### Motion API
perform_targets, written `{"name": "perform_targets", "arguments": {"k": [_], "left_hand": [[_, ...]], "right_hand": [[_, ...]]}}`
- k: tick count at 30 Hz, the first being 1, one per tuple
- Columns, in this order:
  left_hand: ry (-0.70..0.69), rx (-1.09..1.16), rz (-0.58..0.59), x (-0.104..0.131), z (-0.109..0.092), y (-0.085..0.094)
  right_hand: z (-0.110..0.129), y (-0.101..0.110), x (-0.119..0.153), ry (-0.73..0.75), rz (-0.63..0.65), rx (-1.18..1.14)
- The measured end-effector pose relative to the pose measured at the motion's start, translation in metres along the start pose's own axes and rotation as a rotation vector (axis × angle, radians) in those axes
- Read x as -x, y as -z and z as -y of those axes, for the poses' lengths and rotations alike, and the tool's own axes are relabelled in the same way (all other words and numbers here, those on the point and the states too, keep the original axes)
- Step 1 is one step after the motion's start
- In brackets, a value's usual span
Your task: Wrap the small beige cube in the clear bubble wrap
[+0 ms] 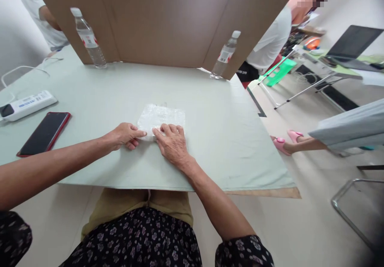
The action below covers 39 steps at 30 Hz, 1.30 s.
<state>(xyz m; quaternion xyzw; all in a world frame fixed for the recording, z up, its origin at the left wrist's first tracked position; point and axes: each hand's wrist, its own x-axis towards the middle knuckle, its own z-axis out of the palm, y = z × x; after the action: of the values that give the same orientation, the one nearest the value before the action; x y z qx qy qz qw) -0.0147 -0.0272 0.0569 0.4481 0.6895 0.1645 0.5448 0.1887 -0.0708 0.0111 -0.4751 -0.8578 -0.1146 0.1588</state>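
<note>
A clear, crinkled plastic packet (162, 115) lies flat on the pale green tablecloth, near the middle of the table. My left hand (127, 135) pinches its lower left corner between thumb and fingers. Over the packet's lower right part rests my right hand (172, 141), palm down, with its fingers bent and slightly apart, pressing on the plastic. Something small and reddish shows under the right fingertips, too hidden to make out.
A cardboard screen (159, 23) stands at the back, with water bottles (90, 43) (225, 55) before it. At left lie a phone (45, 134) and a power strip (30, 105). People and a laptop (354, 43) are beyond.
</note>
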Motion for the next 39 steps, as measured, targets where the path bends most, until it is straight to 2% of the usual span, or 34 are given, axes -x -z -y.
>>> {"name": "perform_targets", "arguments": {"k": [5, 12, 16, 23, 26, 30, 39], "left_hand": [[-0.004, 0.209, -0.062, 0.003, 0.003, -0.013], [0.043, 0.273, 0.055, 0.007, 0.005, -0.011], [-0.057, 0.188, 0.103, -0.001, 0.002, -0.008], [-0.144, -0.074, 0.021, -0.017, -0.002, -0.011], [-0.18, -0.11, -0.028, -0.018, -0.005, -0.015], [-0.214, -0.037, -0.081, -0.012, -0.009, -0.023], [-0.226, 0.139, -0.047, -0.004, -0.019, -0.033]], "right_hand": [[0.0, -0.001, 0.0, 0.006, 0.0, -0.001], [-0.002, -0.001, 0.0, -0.014, -0.022, -0.037], [-0.002, -0.002, 0.0, -0.011, -0.023, -0.036], [-0.003, -0.002, 0.0, -0.006, -0.014, -0.015], [-0.003, -0.002, 0.0, 0.002, -0.024, -0.005], [-0.002, -0.003, -0.001, 0.001, -0.024, 0.001], [-0.001, 0.007, -0.002, -0.006, 0.006, -0.053]]}}
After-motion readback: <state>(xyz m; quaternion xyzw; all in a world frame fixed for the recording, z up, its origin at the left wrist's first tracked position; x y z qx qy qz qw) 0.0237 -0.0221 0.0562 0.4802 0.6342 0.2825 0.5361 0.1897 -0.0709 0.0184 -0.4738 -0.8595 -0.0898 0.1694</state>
